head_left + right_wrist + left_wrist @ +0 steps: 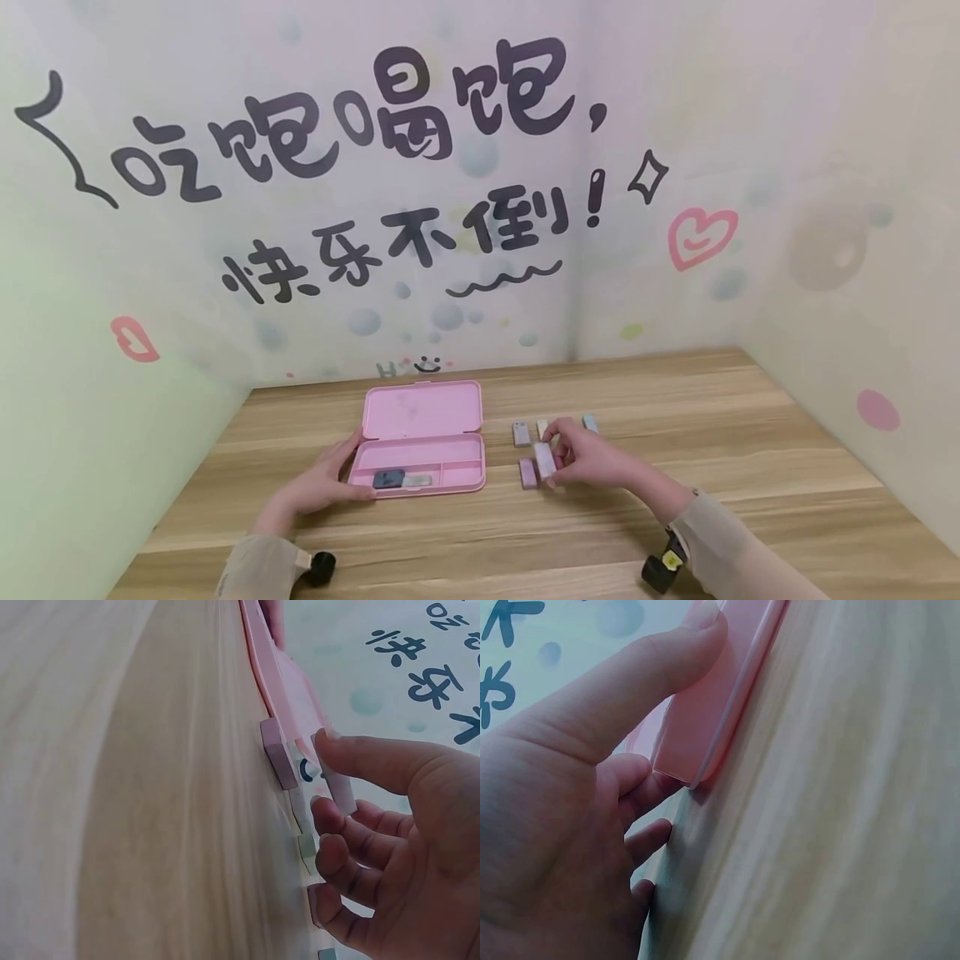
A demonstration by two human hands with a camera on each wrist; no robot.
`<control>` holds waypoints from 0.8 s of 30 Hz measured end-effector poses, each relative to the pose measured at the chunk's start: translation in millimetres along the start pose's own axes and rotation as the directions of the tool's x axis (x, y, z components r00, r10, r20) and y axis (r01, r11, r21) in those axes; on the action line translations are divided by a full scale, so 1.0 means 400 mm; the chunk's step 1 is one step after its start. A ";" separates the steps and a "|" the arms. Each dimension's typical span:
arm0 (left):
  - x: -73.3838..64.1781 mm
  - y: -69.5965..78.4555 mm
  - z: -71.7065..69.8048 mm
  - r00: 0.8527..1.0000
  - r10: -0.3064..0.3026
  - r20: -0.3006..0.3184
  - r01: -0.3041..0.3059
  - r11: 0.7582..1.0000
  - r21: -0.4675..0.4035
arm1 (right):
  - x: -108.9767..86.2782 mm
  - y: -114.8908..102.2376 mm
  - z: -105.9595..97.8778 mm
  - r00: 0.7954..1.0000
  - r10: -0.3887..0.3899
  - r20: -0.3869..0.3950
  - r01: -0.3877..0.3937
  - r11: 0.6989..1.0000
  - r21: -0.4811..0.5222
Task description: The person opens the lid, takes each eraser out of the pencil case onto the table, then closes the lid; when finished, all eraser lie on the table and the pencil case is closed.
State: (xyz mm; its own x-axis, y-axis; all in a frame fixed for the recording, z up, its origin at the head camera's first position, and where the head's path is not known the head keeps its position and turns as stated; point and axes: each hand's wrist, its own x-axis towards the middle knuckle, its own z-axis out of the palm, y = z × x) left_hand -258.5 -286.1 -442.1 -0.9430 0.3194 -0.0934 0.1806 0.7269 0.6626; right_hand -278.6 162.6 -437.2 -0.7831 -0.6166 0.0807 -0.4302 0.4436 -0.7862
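Note:
An open pink pencil case (462, 476) lies on the table with its lid (423, 411) folded back. My left hand (322, 481) holds its left end, thumb at the front rim and fingers along the side. My right hand (592, 458) pinches a small pale purple rectangular block (336, 780) between thumb and fingertips, tilted and close over the table. Just left of it lies a purple-pink block (528, 473). Inside the case's front compartment are a dark block (388, 478) and a pale, narrower block (417, 481).
Behind the right hand lie more small blocks: a greyish-lilac one (521, 434), a cream one (542, 428) and a light blue one (590, 423), with others partly hidden by the fingers. A wall (420, 333) with black lettering closes off the table's (675, 375) back edge.

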 end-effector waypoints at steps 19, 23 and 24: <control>0.005 -0.012 0.004 1.000 0.025 -0.013 -0.024 1.000 0.006 | -0.010 0.013 0.009 0.994 0.104 -0.039 -0.108 0.989 -0.104; 0.006 -0.016 0.004 0.999 0.026 -0.022 -0.026 1.000 0.005 | -0.010 0.011 0.010 0.995 0.093 -0.042 -0.097 0.989 -0.108; 0.007 -0.018 0.004 0.999 0.029 -0.022 -0.029 1.000 0.006 | -0.010 0.010 0.010 0.995 0.091 -0.042 -0.095 0.989 -0.110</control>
State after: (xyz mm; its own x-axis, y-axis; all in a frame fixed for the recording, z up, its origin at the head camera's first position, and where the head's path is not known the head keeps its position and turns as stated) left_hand -261.9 -289.4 -448.4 -0.9433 0.3267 -0.0581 0.2091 0.7213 0.6603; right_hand -275.3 164.1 -443.3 -0.8372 -0.5458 0.0345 -0.4006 0.5689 -0.7182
